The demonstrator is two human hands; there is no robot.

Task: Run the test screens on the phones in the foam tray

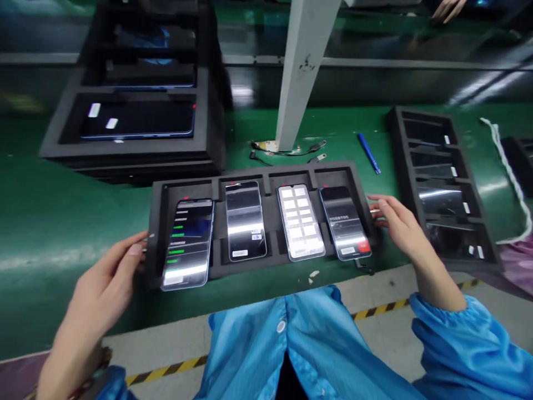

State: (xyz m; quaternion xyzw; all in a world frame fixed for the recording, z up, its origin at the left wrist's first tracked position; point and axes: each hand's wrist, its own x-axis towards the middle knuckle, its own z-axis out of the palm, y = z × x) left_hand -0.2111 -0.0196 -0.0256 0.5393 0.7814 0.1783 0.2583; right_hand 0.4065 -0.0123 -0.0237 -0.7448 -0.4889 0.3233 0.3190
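Note:
A black foam tray (245,268) lies before me on the green bench, slightly tilted in view. My left hand (102,283) grips its left end, and my right hand (397,225) has its fingers at the right end. Four slots hold smartphones that stick out past the near edge. The leftmost phone (189,244) shows green text lines, and a dark-screened phone (245,222) comes after it. A third phone (300,222) displays bright white blocks. The rightmost phone (345,222) has a red button on a dark screen.
Stacked foam trays (133,147) with phones rise at the back left. Another phone tray (441,183) stands right. A blue pen (368,153), short black cables (291,152), a grey post (306,72) and a white cord (506,161) are around. Another person's hand (448,8) shows far back.

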